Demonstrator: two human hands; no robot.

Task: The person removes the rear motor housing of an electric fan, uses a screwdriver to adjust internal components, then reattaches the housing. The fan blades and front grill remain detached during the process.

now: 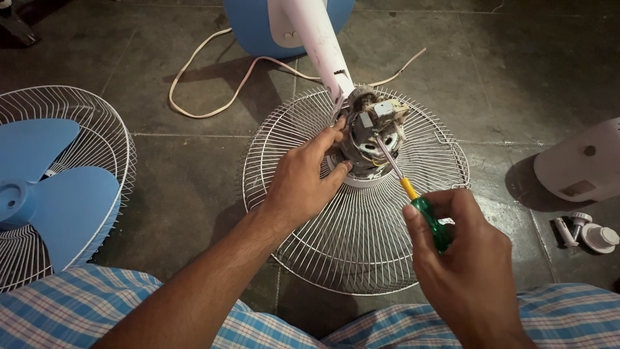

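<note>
A bare fan motor (373,132) sits at the hub of a white wire rear guard (361,245), on the end of a white fan pole (320,39). My left hand (303,181) grips the left side of the motor. My right hand (465,265) holds a screwdriver (413,194) with a green and yellow handle. Its metal tip reaches up into the motor body.
A second wire guard (97,123) with a blue fan blade (58,194) lies at the left. The blue fan base (252,26) and a cream cord (194,71) are at the top. A white motor cover (581,161) and small white plastic knobs (591,232) lie at the right.
</note>
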